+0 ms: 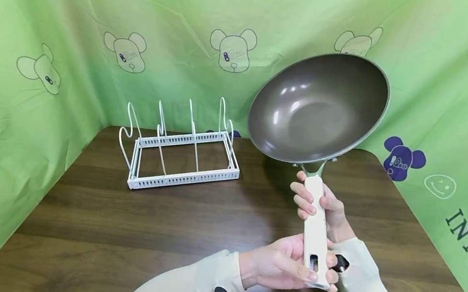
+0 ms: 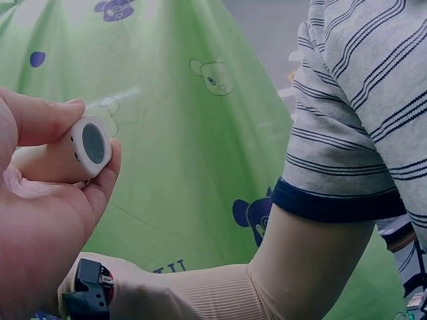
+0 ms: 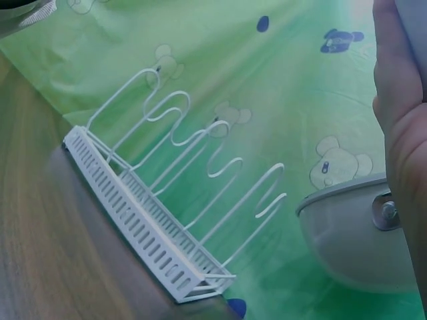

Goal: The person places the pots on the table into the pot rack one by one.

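A frying pan [image 1: 321, 110] with a deep dark inside and a pale handle is held up above the table's right half, its inside facing me. My right hand [image 1: 333, 212] grips the upper part of the handle, just below the bowl. Lower down, my left hand [image 1: 285, 264] pinches the handle's end between thumb and fingers. The left wrist view shows that round handle end [image 2: 95, 143] with the left thumb and fingers about it. In the right wrist view the pan's outer side [image 3: 347, 247] appears beside the right hand [image 3: 403, 133].
On the table's far left-middle stands a white wire rack [image 1: 183, 179] with several upright curved dividers. The dark wooden table [image 1: 117, 239] is bordered by a green printed cloth [image 1: 179, 22] behind and at the sides.
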The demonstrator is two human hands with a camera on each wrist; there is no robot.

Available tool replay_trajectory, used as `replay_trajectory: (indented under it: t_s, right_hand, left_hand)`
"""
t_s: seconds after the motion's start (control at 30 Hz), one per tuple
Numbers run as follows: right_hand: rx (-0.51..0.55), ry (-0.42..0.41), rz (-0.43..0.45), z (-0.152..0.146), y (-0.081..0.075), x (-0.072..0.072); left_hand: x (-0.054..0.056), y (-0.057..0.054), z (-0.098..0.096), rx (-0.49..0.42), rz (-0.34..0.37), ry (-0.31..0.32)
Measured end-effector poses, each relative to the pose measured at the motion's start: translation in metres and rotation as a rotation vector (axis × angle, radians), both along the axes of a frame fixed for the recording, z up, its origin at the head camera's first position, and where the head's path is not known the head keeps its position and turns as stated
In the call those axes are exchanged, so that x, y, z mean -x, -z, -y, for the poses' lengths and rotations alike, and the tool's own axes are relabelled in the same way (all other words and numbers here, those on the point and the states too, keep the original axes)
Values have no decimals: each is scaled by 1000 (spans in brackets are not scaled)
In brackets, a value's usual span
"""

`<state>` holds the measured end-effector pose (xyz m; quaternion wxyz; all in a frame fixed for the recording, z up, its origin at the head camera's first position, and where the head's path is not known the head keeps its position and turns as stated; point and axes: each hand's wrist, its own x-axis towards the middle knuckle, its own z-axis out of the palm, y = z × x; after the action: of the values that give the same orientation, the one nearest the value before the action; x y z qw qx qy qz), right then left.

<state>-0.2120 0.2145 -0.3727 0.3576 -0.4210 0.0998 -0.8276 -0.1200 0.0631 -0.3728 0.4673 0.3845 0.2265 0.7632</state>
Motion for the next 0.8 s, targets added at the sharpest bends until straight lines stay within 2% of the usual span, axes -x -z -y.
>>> replay_trajectory:
  t_s: [0.2,0.37,0.6,0.8]
  right_hand:
    - [-15,-11,-15,8,-6,4]
    - [-33,-32,-25,15,-9,5]
    - [-77,-5,-38,21,-14,4]
    - [-89,-12,-79,26,-18,7]
  left_hand:
    - [2,-3,6,-6,-7,3]
    - [3,-1,11,-7,-23,2]
    - [5,0,18,-6,-43,2]
    - [6,-1,23,-14,-56,19]
